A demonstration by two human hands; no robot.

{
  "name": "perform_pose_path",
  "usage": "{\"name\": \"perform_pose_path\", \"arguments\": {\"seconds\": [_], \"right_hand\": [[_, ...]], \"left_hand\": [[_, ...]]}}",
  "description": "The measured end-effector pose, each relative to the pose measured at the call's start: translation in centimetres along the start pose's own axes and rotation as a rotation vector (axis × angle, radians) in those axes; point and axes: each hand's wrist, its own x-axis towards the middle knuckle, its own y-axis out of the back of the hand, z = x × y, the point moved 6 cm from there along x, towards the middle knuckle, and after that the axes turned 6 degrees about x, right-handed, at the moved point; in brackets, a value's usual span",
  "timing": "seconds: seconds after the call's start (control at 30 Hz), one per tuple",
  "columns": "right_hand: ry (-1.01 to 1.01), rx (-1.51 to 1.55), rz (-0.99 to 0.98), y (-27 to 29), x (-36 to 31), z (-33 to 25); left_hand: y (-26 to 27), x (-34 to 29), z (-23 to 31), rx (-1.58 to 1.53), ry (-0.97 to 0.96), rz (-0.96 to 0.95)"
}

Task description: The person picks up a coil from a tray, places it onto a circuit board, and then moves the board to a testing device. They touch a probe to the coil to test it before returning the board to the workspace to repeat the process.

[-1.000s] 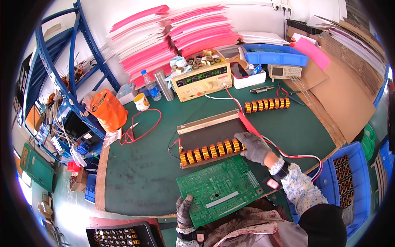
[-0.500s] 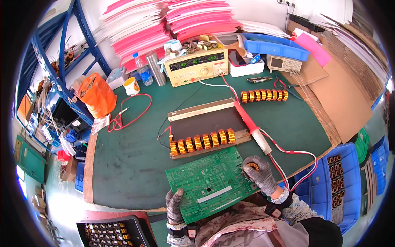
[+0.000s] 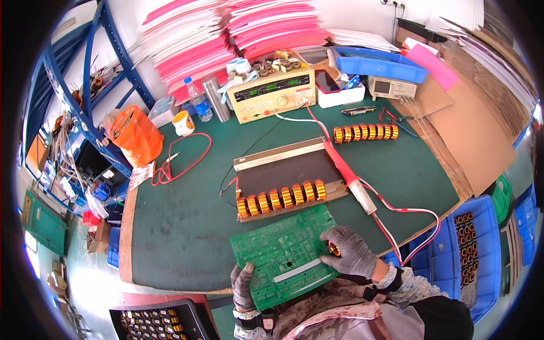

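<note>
Head view: at the left, a blue rack [image 3: 120,51] and an orange bag [image 3: 136,136] are seen beside a green-topped table [image 3: 175,238]. Along its back, a cream power supply [image 3: 272,97] is set before stacked pink and white sheets [image 3: 272,28]. A row of copper-coloured coils [image 3: 286,196] is lined up mid-table, a second row [image 3: 365,133] farther right; a blue bin [image 3: 483,255] is placed past the right edge.

At the table's near edge a green circuit board [image 3: 283,243] is held, its long axis laid left to right, the right end angled away from the body. Its left edge is gripped by the gloved left hand [image 3: 243,286], thumb on top. Over its right part, a single coil [image 3: 334,248] is pinched by the curled, gloved right hand [image 3: 354,252]; whether board and coil touch cannot be told.
</note>
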Motion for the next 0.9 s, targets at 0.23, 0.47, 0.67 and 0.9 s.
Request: {"name": "perform_pose_path", "arguments": {"seconds": [0.23,0.47,0.67,0.9], "right_hand": [[-0.07,0.245,-0.146,5.5,1.8,0.5],[-0.326,-0.25,0.783,20.3,5.4,19.1],[-0.444,-0.435,0.76,23.0,7.3,26.9],[-0.495,-0.51,0.56,23.7,10.3,29.5]], "left_hand": [[0.4,-0.4,0.5,0.055,0.009,0.024],[3.3,0.1,-2.1,0.173,0.005,0.092],[4.6,0.0,-2.7,0.205,-0.018,0.1],[4.1,-0.3,-2.6,0.205,0.079,0.209]]}}
